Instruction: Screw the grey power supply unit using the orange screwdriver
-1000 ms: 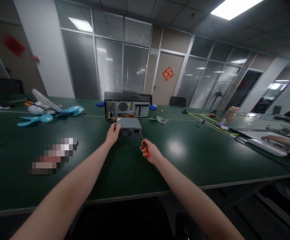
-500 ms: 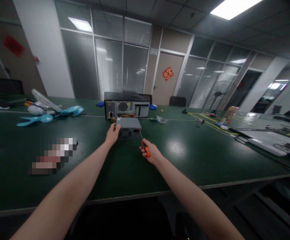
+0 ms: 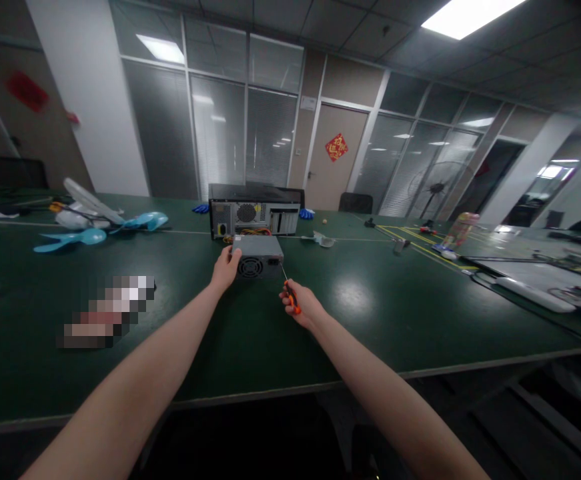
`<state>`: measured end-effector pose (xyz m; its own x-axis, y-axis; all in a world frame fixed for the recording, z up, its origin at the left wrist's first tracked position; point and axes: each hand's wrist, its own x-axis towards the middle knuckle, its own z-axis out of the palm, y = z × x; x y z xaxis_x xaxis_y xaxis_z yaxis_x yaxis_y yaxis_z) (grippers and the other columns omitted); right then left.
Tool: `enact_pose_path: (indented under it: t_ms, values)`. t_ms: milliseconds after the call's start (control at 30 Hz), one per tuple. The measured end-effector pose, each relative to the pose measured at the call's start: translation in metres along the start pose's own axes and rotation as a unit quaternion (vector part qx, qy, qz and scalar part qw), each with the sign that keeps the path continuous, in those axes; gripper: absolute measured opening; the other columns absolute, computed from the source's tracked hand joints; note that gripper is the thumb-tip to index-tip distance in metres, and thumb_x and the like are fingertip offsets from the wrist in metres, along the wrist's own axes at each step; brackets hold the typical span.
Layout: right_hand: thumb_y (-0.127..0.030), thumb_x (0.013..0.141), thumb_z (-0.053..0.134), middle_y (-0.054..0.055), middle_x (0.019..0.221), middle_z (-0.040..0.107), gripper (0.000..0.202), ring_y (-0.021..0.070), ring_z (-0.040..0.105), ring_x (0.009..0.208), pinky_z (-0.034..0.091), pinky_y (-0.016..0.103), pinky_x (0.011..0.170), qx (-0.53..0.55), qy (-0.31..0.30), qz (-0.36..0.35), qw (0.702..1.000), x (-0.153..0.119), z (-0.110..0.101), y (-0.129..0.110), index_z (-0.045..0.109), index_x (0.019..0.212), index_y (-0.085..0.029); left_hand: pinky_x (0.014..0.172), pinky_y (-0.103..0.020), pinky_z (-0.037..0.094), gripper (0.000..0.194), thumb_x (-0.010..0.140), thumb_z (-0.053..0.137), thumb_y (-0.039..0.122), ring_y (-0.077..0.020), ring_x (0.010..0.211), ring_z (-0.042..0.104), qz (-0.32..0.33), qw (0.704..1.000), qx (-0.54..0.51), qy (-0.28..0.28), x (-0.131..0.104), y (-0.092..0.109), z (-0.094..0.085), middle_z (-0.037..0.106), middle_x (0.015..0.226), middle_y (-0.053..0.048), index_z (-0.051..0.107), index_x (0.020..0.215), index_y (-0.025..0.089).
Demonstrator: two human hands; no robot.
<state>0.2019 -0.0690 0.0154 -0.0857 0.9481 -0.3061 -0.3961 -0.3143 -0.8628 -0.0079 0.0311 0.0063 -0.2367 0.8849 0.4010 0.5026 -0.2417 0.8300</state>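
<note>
A grey computer power supply [image 3: 259, 247] lies on the green table, its fan grille and socket facing me. Its left end is gripped by my left hand [image 3: 225, 268], thumb on the near side and fingers over the top. My right hand [image 3: 302, 303] is closed around the orange and black handle of a screwdriver [image 3: 291, 297]. The thin shaft points up and left, its tip at the right edge of the power supply's face, by the socket. Whether the tip sits in a screw is too small to tell. Behind stands an open-backed computer case [image 3: 250, 212], with coloured cables between the two.
Light blue plastic pieces [image 3: 83, 239] and a white object lie at the left. A pixelated item [image 3: 115, 312] is left of my arm. A clear plastic scrap [image 3: 324, 241] rests right of the case. A flat panel [image 3: 525, 280] with cables lies far right.
The screwdriver's handle has turned slightly in my right hand, with the fingers shifting on it. My left hand and the power supply have stayed in place.
</note>
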Motion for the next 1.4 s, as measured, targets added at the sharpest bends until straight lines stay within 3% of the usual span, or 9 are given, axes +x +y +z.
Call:
enact_pose_path:
  t_ms: [167, 367, 767, 1000, 1233, 1400]
  values:
    - [-0.035, 0.087, 0.035, 0.002, 0.061, 0.051, 0.027, 0.0042, 0.041, 0.042, 0.025, 0.011, 0.031, 0.008, -0.005, 0.003, 1.0, 0.0017, -0.0003, 0.0006, 0.048, 0.076, -0.013, 0.083, -0.032, 0.041, 0.049, 0.082, 0.037, 0.051, -0.0215, 0.095, 0.055, 0.011, 1.0, 0.018, 0.01, 0.0031, -0.0034, 0.0016, 0.059, 0.108, -0.008, 0.048, 0.117, 0.02]
    - [-0.033, 0.08, 0.052, 0.002, 0.061, 0.051, 0.019, 0.0044, 0.042, 0.044, 0.025, 0.011, 0.032, -0.002, -0.001, -0.007, 1.0, 0.0025, -0.001, 0.0016, 0.046, 0.076, -0.015, 0.08, -0.033, 0.042, 0.05, 0.081, 0.036, 0.052, -0.0217, 0.093, 0.056, 0.008, 1.0, 0.014, 0.004, 0.0037, -0.0041, 0.0018, 0.059, 0.108, -0.009, 0.046, 0.118, 0.019]
    - [-0.033, 0.088, 0.032, 0.004, 0.062, 0.051, 0.031, 0.0043, 0.04, 0.042, 0.024, 0.011, 0.03, 0.007, -0.018, 0.019, 1.0, 0.0018, -0.0007, 0.0, 0.051, 0.077, -0.011, 0.078, -0.032, 0.042, 0.052, 0.082, 0.036, 0.053, -0.0221, 0.094, 0.055, 0.001, 1.0, 0.006, -0.002, -0.0003, 0.0003, -0.0007, 0.058, 0.11, -0.01, 0.045, 0.12, 0.02]
    - [-0.033, 0.085, 0.042, 0.002, 0.061, 0.049, 0.023, 0.0042, 0.042, 0.043, 0.027, 0.011, 0.032, 0.016, 0.001, 0.008, 1.0, 0.001, -0.0005, 0.0005, 0.048, 0.074, -0.013, 0.079, -0.031, 0.042, 0.051, 0.082, 0.036, 0.053, -0.0221, 0.094, 0.056, -0.009, 1.0, 0.005, 0.001, -0.0008, 0.0018, -0.0006, 0.058, 0.109, -0.01, 0.046, 0.12, 0.019]
    - [-0.033, 0.086, 0.04, 0.002, 0.06, 0.048, 0.024, 0.004, 0.04, 0.042, 0.024, 0.011, 0.031, 0.017, -0.003, 0.01, 1.0, 0.0018, -0.001, 0.001, 0.046, 0.074, -0.013, 0.084, -0.032, 0.04, 0.051, 0.081, 0.036, 0.053, -0.0205, 0.095, 0.055, 0.025, 1.0, 0.005, 0.009, 0.0021, -0.0047, 0.0018, 0.06, 0.106, -0.008, 0.047, 0.118, 0.02]
    - [-0.034, 0.086, 0.039, 0.001, 0.06, 0.048, 0.024, 0.0037, 0.039, 0.041, 0.023, 0.011, 0.031, 0.021, -0.002, 0.009, 1.0, 0.0013, -0.0008, 0.0007, 0.046, 0.075, -0.013, 0.084, -0.033, 0.04, 0.052, 0.081, 0.036, 0.053, -0.0209, 0.095, 0.055, 0.011, 1.0, 0.006, 0.006, 0.0018, -0.0033, 0.0016, 0.06, 0.107, -0.009, 0.046, 0.119, 0.019]
